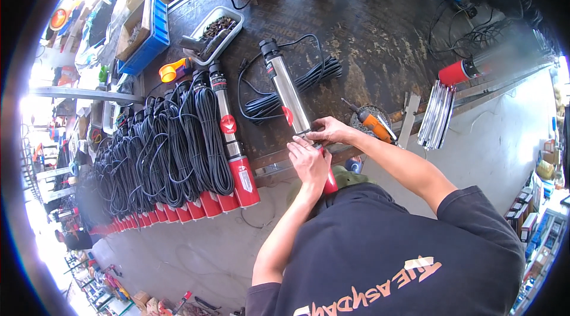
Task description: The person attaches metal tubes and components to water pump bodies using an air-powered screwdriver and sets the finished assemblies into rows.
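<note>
A slim submersible pump (287,93), with a steel tube, a black top and a red lower end, lies across the table edge toward me. My left hand (309,164) wraps around it near the joint above the red part. Just beyond, my right hand (330,131) has its fingers pinched on the same joint; whether they also hold something small cannot be seen. Part of the red end is hidden by my left hand and a green cap. Beside the pump lies a coiled black cable (314,85).
Finished-looking pumps with bundled cables (178,138) stand in a row at left. A white tray of small parts (222,28) and a blue crate (148,37) lie beyond. At right are an orange-handled tool (378,126), metal strips (436,115) and another pump (457,72).
</note>
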{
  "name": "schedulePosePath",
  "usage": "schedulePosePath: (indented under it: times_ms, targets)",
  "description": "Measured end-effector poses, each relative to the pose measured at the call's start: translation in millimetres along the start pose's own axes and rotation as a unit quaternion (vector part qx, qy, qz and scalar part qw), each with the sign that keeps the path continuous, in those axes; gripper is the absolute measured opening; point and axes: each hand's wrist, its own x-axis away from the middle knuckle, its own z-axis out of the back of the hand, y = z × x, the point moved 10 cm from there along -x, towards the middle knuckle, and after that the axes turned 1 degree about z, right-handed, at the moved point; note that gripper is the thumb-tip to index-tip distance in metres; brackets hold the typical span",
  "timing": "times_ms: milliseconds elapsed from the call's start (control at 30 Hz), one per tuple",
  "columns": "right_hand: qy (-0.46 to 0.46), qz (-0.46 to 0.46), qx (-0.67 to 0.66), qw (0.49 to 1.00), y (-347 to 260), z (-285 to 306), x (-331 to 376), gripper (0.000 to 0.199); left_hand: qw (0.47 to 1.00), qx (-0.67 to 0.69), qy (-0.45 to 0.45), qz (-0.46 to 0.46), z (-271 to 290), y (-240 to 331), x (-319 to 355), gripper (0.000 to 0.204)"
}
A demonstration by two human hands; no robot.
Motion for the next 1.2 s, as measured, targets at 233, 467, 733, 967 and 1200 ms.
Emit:
schedulePosePath:
  times_ms: [233, 467, 733, 967, 1200]
  targets:
    - [0.07, 0.083, 0.175, 0.979, -22.3, -0.8, -0.8, 0.055, 0.972, -0.226, -0.017, -0.054, -5.2, 21.6, -6.0, 0.081]
    - [0.106, 0.135, 0.172, 0.97, -25.6, 1.5, 11.6, 0.042, 0.874, 0.466, -0.107, 0.086, -4.6, -57.5, -24.4, 0.041]
    - [0.06, 0.074, 0.052, 0.994, -12.1, -0.7, 10.0, 0.059, 0.555, 0.74, -0.327, 0.193, -81.4, -50.6, -24.1, 0.028]
    - [0.075, 0.082, 0.159, 0.981, -22.4, -2.2, 14.5, 0.047, 0.546, 0.766, -0.294, 0.171, -83.3, -50.5, -25.4, 0.027]
    - [0.094, 0.094, 0.077, 0.988, -4.8, 1.1, 18.2, 0.032, 0.544, 0.749, -0.329, 0.183, -69.8, -46.1, -26.9, 0.03]
